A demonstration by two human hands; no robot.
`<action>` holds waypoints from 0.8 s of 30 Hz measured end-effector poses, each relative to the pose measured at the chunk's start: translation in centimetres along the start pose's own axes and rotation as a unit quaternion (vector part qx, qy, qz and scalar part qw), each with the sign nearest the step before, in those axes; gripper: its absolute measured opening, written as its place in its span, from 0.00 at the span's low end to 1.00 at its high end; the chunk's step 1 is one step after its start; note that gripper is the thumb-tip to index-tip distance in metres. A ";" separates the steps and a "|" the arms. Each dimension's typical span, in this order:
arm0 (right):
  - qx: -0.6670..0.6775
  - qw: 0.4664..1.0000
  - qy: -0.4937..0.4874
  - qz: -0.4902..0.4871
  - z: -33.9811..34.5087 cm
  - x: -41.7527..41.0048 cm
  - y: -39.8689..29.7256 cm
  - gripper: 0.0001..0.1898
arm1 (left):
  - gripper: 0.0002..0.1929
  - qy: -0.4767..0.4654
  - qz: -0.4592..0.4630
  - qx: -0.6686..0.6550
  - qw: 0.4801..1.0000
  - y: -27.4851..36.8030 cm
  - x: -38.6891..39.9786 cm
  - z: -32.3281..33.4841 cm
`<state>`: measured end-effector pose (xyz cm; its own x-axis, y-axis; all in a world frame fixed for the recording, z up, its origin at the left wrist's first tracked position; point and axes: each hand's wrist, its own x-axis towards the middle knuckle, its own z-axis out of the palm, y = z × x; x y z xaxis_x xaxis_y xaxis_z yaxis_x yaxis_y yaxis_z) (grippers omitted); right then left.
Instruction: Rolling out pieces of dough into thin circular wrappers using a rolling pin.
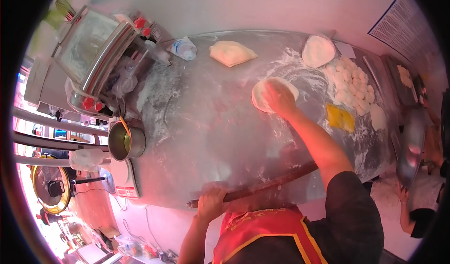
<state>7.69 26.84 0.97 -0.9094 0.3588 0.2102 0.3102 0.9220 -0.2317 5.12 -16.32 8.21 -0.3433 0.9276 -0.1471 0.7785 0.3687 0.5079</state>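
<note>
My left hand point(212, 202) grips a long dark rolling pin point(270, 185) close to its left end, at the near edge of the metal worktable point(211, 134). The pin slants up to the right and passes out of sight beneath my right forearm. My right hand point(279, 97), slightly blurred, presses onto a round, white, floury piece of dough point(260, 93). Its fingertips are hard to make out. A folded, pale sheet of dough point(232, 53) lies toward the back. Many small dough pieces point(351, 84) are heaped at the right, beside a yellow dough scraper point(340, 117).
A roller dough machine point(105, 56) stands at left, above a metal pot point(126, 141) with an orange-handled utensil and a white scale point(124, 179). At the back are a plastic bag point(184, 48) and a round, white, floury item point(318, 51). Another person's hand point(403, 195) shows at far right.
</note>
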 end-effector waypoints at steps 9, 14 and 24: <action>-0.047 0.994 0.070 0.071 3.9 -4.1 -6.8 0.35 | 0.16 0.012 -0.020 -0.016 1.000 -0.5 -0.7 2.3; 0.013 0.999 0.009 0.040 1.8 -12.0 -16.2 0.36 | 0.17 0.027 -0.011 -0.025 0.999 -2.0 -0.9 1.7; -0.028 0.993 -0.113 0.028 -6.1 -23.2 -7.8 0.37 | 0.22 0.027 -0.049 0.057 0.997 -5.4 -0.7 0.2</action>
<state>28.06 12.19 3.72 -0.9273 0.3738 -0.0205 0.3710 0.9104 -0.1829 1.26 -18.96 5.36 -0.4465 0.8832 -0.1436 0.7936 0.4650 0.3925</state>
